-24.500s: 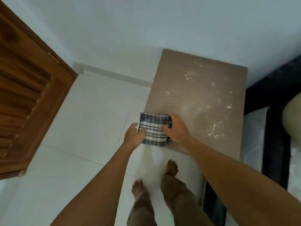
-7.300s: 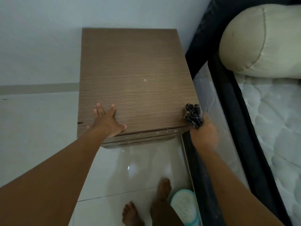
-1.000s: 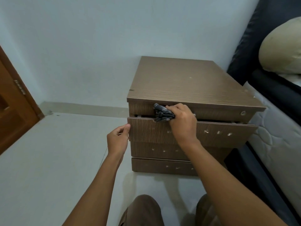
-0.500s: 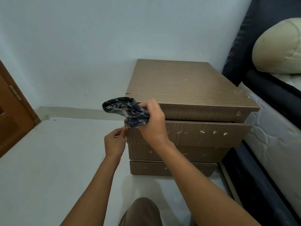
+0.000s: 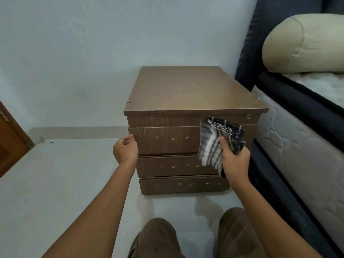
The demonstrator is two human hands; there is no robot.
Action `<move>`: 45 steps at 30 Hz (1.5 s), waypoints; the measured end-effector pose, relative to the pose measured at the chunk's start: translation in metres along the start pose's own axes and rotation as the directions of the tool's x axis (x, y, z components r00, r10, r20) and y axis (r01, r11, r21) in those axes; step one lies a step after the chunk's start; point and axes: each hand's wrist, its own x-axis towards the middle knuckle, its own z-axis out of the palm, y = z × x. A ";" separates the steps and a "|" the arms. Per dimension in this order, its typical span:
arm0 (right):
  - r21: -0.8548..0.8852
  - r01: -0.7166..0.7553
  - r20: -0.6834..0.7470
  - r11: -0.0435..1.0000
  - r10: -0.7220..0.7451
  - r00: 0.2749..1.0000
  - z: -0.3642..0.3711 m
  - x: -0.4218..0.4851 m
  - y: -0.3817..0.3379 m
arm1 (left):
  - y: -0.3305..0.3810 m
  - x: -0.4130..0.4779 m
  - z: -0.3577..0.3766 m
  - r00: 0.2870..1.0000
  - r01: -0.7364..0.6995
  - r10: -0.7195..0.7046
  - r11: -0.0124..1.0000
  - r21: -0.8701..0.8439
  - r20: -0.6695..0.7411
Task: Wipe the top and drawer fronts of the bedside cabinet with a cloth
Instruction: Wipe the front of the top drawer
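Note:
The brown wooden bedside cabinet [image 5: 188, 94] stands against the wall with three drawer fronts facing me. White specks dot the top drawer front [image 5: 167, 140], the middle one [image 5: 173, 166] and the bottom one [image 5: 178, 184]. My right hand [image 5: 234, 161] grips a folded checked cloth [image 5: 214, 144], held flat in front of the right part of the top drawer. My left hand [image 5: 125, 148] clasps the left edge of the top drawer front.
A bed with a quilted mattress [image 5: 301, 155], dark frame and cream bolster pillow [image 5: 301, 43] stands close on the right. A wooden door [image 5: 11, 142] is at the far left. My knees [image 5: 158, 237] are low in view on the pale tiled floor.
My right hand has carried the cloth from the left corner of the top drawer across to its right side, and the cloth now hangs unfolded flatter. The left hand stays on the drawer's left edge.

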 end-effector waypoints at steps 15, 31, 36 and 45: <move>-0.013 -0.109 -0.546 0.994 0.085 0.834 -0.077 0.064 0.055 | 0.025 0.010 0.018 0.979 0.190 -0.179 0.975 -0.118 0.100; -0.212 -0.163 -0.419 0.963 0.061 0.906 -0.006 0.088 0.087 | 0.020 0.035 0.011 0.946 0.231 -0.223 0.973 -0.007 0.235; -0.233 -0.070 -0.330 0.970 -0.012 0.944 0.032 0.060 0.088 | 0.019 0.038 0.008 0.939 0.240 -0.236 0.971 0.014 0.250; -0.259 0.133 -0.101 0.957 -0.164 0.981 0.117 0.000 0.096 | 0.026 0.042 0.001 0.912 0.243 -0.253 0.967 0.072 0.322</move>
